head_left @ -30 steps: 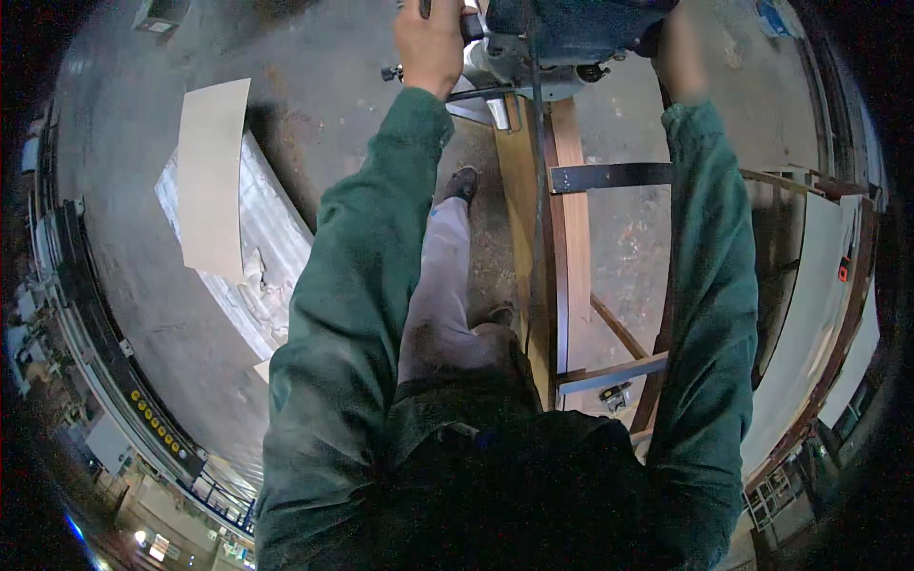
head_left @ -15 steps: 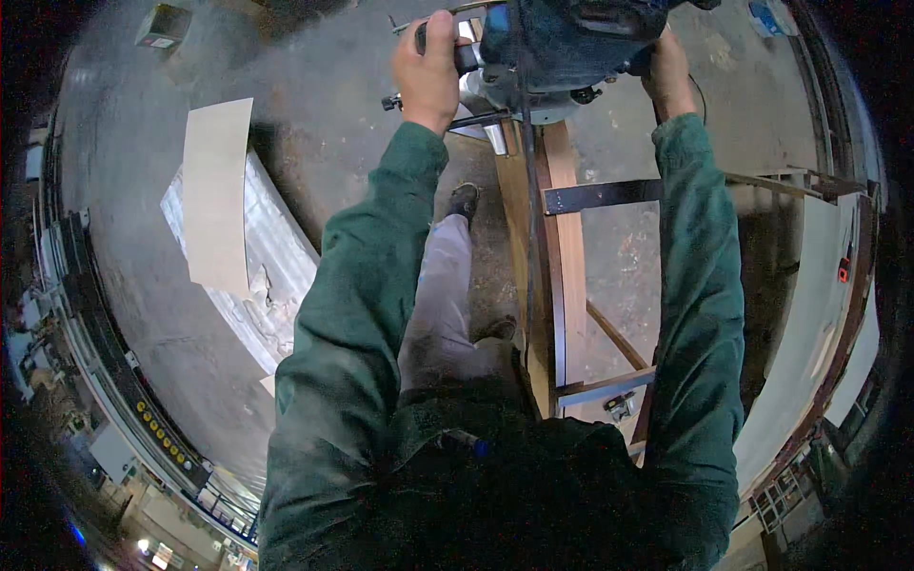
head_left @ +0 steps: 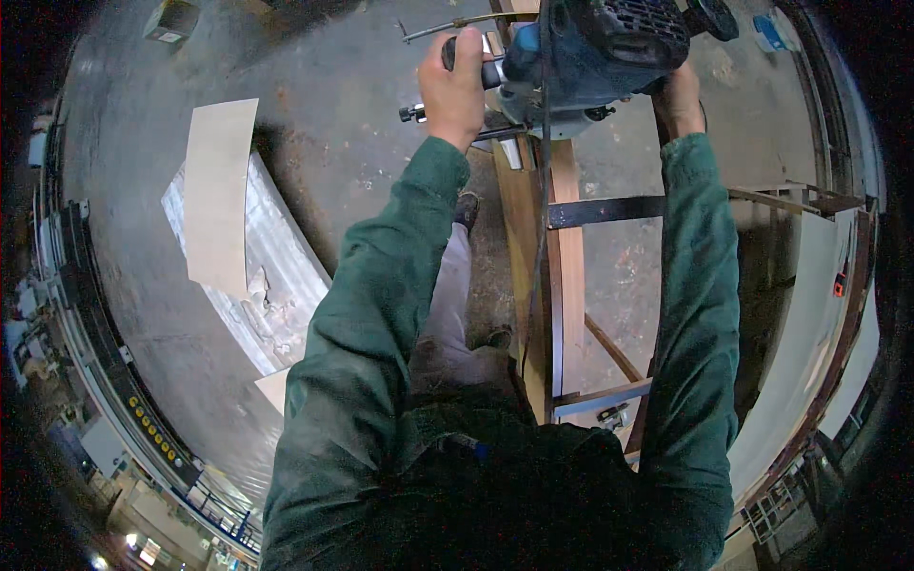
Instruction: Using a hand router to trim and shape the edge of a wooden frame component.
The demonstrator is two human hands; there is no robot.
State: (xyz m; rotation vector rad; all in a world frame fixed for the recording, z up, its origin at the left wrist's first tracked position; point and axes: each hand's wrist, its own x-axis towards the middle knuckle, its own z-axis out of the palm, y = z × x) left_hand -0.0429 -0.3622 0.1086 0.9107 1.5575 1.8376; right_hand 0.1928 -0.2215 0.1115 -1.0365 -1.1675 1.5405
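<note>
A blue power router (head_left: 595, 52) sits on the top edge of a long upright wooden board (head_left: 562, 276) that runs away from me. My left hand (head_left: 455, 88) is closed around the tool's left handle. My right hand (head_left: 678, 97) grips the handle on its right side, partly hidden behind the tool body. Both arms are in dark green sleeves. The tool's black cord (head_left: 543, 190) hangs down along the board.
A black metal bar (head_left: 609, 209) and a lower bracket (head_left: 605, 398) cross the board. A pale plywood sheet (head_left: 221, 190) lies on a plastic-wrapped stack (head_left: 276, 276) on the concrete floor at left. A large pale panel (head_left: 809, 324) stands at right.
The router and both hands have come nearer to me along the board's edge, moving down in the picture.
</note>
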